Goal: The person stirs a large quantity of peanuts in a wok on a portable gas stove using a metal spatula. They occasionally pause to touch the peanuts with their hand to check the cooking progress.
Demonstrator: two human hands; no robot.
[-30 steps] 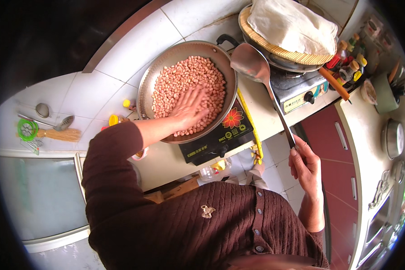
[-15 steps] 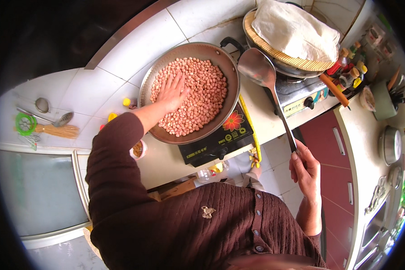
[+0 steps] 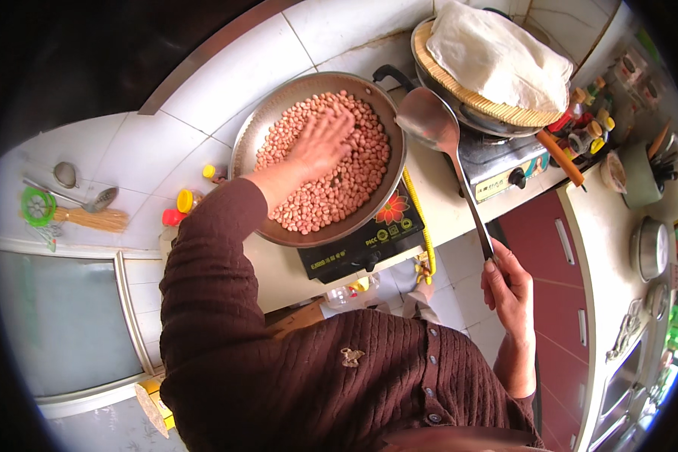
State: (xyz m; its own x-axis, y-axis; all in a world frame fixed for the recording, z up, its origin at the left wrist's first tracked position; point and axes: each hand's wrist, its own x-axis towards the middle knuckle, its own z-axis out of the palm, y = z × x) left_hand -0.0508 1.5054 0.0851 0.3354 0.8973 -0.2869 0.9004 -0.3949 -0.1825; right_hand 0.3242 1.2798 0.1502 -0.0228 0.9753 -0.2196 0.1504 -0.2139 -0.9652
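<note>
Pinkish shelled peanuts [image 3: 352, 184] cover the bottom of a wide brown frying pan [image 3: 244, 143], which sits on a black portable gas stove [image 3: 339, 261]. My left hand [image 3: 316, 149] lies on the peanuts with its fingers stretched out, slightly smeared by motion; the palm's underside is hidden. In my right hand [image 3: 508, 290] is the handle of a metal wok spatula [image 3: 432, 120]. Its broad head is raised beside the pan's right rim, near the black pan handle [image 3: 394, 74].
A second pot [image 3: 423, 64] with a woven lid and white cloth [image 3: 501, 56] stands on another stove [image 3: 497, 169] at the right. A yellow hose [image 3: 423, 218] runs down beside the black stove. Spice jars [image 3: 584, 135] crowd the right corner. Red cabinets [image 3: 542, 271] stand below.
My left hand has slid right and slightly up across the peanuts, and they have shifted, baring more of the pan's left side. The right hand and spatula have barely moved.
</note>
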